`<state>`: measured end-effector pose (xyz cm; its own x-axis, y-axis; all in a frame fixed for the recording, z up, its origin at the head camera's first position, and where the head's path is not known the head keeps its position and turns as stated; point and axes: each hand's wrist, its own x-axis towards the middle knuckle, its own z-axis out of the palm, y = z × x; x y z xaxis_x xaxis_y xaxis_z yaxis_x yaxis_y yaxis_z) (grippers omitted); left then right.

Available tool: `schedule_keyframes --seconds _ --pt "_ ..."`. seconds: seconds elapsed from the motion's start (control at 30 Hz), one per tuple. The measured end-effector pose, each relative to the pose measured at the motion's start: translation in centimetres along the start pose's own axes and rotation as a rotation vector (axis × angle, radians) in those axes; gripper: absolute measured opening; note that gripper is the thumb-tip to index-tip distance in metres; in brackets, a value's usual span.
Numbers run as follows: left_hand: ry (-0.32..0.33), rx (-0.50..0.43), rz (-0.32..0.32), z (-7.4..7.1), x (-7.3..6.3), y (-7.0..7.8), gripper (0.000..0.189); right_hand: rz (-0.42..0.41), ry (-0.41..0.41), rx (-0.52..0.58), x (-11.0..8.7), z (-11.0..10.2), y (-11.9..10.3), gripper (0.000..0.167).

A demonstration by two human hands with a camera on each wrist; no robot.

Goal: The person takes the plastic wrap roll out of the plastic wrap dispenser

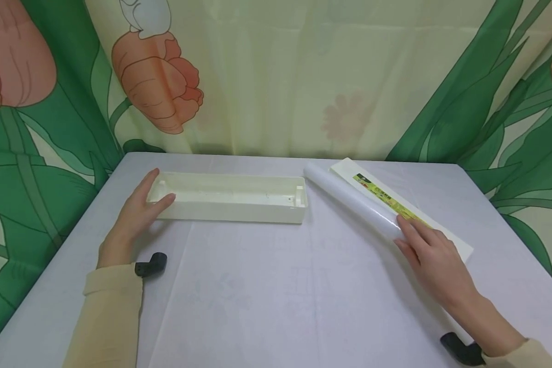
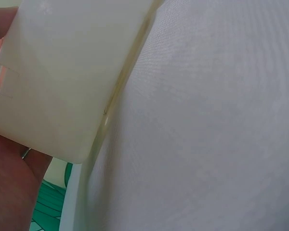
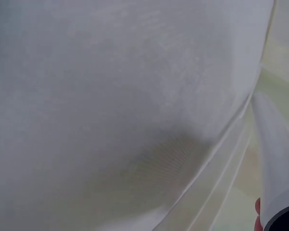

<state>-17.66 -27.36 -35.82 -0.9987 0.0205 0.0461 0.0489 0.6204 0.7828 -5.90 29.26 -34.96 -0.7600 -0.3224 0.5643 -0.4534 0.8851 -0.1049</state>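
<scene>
A long white open-topped plastic box (image 1: pixel 232 212) sits left of centre on the table. My left hand (image 1: pixel 135 214) grips its left end, thumb at the front wall and fingers at the far side. In the left wrist view the box's end wall (image 2: pixel 62 82) fills the upper left, with part of the hand (image 2: pixel 9 183) below it. My right hand (image 1: pixel 434 260) holds a roll of plastic wrap (image 1: pixel 354 197) slantwise, thumb on its near side; the hand covers its middle. The right wrist view shows the roll (image 3: pixel 274 144) at the right edge, with fingertips (image 3: pixel 257 214) beside it.
Behind the roll lies a long white lid (image 1: pixel 457 243) with a yellow-green label, partly hidden by the roll and right hand. A white cloth (image 1: pixel 257 296) covers the table. A patterned curtain (image 1: pixel 280 76) hangs directly behind the far edge.
</scene>
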Motion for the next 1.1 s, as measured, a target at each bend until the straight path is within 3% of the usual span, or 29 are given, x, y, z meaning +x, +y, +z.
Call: schedule_keyframes --seconds 0.33,0.57,0.73,1.1 --pt "0.005 -0.011 0.009 -0.3 -0.2 -0.4 0.085 -0.01 -0.022 -0.006 -0.5 0.2 -0.3 0.046" --pt "0.008 -0.024 0.019 -0.4 -0.1 -0.7 0.086 0.062 -0.135 -0.042 -0.7 0.3 -1.4 0.061" --pt "0.004 -0.03 0.016 -0.3 -0.1 -0.7 0.087 0.102 -0.176 -0.044 -0.7 0.3 -2.0 0.06" --pt "0.001 -0.022 0.026 -0.2 0.1 -0.4 0.086 0.086 -0.226 -0.071 -0.8 0.2 -2.3 0.061"
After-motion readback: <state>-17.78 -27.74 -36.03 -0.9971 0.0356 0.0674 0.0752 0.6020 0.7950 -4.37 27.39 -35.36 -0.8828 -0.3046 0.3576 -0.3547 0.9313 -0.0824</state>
